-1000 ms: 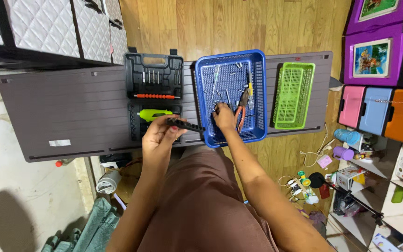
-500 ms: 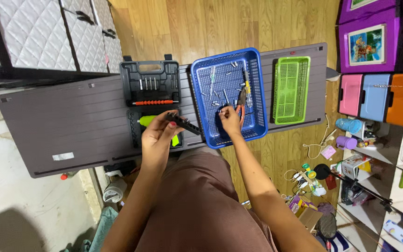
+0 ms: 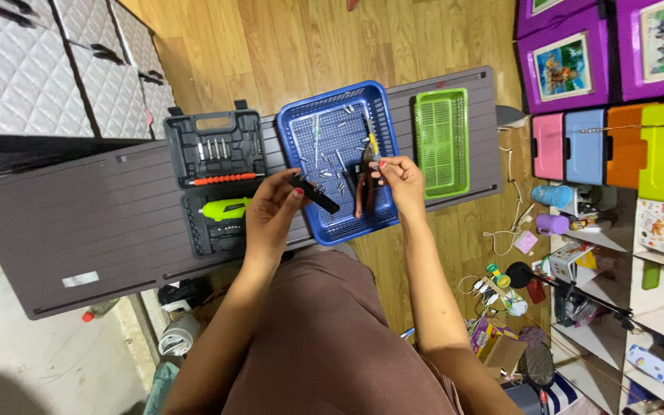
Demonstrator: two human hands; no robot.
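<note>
My left hand [image 3: 273,213] grips a black bit-holder strip [image 3: 318,195] and holds it over the left edge of the blue basket [image 3: 301,123]. My right hand [image 3: 401,178] hovers over the basket's right side, fingertips pinched on a small metal bit. Just left of that hand, pliers with orange-red handles [image 3: 363,184] lie in the basket among several loose metal bits [image 3: 324,173]. An open black tool case [image 3: 194,146] to the left holds a lime-green electric screwdriver [image 3: 224,208] and an orange-red flexible shaft [image 3: 221,179].
A green basket [image 3: 441,142] sits to the right on the dark slatted table [image 3: 78,215]. Quilted white drawers [image 3: 32,69] stand at the far left. Coloured bins [image 3: 616,146] and shelves with clutter fill the right; cables and small items litter the wooden floor.
My right hand has lifted from the basket's middle and moved right past the pliers. My left hand has carried the bit holder right, over the basket's edge. The view has shifted left.
</note>
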